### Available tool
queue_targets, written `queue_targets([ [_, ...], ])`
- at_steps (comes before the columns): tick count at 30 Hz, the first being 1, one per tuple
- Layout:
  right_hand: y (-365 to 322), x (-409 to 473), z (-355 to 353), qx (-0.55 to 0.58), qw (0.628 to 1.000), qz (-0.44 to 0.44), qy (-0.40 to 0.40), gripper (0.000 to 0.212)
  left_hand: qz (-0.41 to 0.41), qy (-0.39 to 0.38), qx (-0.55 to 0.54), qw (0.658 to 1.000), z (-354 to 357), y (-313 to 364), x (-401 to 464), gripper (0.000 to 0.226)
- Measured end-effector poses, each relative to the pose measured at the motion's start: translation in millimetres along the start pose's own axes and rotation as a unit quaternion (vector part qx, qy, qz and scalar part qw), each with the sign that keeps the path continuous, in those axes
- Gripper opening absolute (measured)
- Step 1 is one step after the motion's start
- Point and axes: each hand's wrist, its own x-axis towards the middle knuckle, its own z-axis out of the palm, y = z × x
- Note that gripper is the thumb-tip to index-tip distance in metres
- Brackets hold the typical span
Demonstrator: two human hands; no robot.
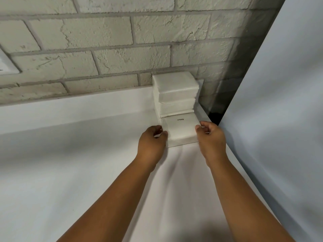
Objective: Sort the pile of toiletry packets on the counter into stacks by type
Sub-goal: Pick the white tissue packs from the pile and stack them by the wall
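A low stack of white toiletry packets (180, 131) lies on the white counter (70, 163), its top packet bearing a small dark printed word. My left hand (152, 142) grips the stack's left edge and my right hand (212, 140) grips its right edge. Directly behind it stands a taller stack of white packets (175, 91), which leans against the brick wall.
A white-painted brick wall (104, 49) runs along the back of the counter. A smooth pale panel (279, 102) closes off the right side, with a dark gap (214, 116) at the corner. A white plate (7, 65) is fixed on the wall at far left.
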Motion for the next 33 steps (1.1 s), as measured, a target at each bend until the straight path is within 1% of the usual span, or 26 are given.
queue_targets([
  [7,-1,0,0,-0.016,1.000,-0.008,-0.013,0.027,0.002,-0.007,0.011,1.000,-2,2,1,0.038],
  [11,-4,-2,-3,-0.059,0.998,-0.014,-0.026,0.037,0.002,-0.012,0.041,0.999,-7,11,-6,0.046],
  [14,-12,-17,-6,-0.130,0.989,-0.067,0.012,0.045,0.008,0.001,0.061,0.998,-17,17,-18,0.052],
  [16,-22,-33,-5,-0.157,0.980,-0.118,0.030,0.044,0.017,0.011,0.067,0.998,-27,22,-28,0.052],
  [17,-28,-42,-4,-0.158,0.978,-0.136,0.026,0.043,0.021,0.015,0.068,0.997,-34,23,-34,0.052],
  [20,-45,-73,9,-0.155,0.973,-0.171,-0.020,0.039,0.029,0.032,0.070,0.997,-55,26,-55,0.049],
  [24,-65,-118,34,-0.148,0.963,-0.198,-0.105,0.034,0.049,0.080,0.075,0.993,-94,20,-83,0.047],
  [27,-75,-146,54,-0.137,0.956,-0.211,-0.151,0.031,0.055,0.113,0.080,0.989,-125,13,-101,0.044],
  [33,-102,-212,107,-0.165,0.917,-0.284,-0.226,0.033,0.036,0.195,0.075,0.977,-209,-13,-136,0.041],
])
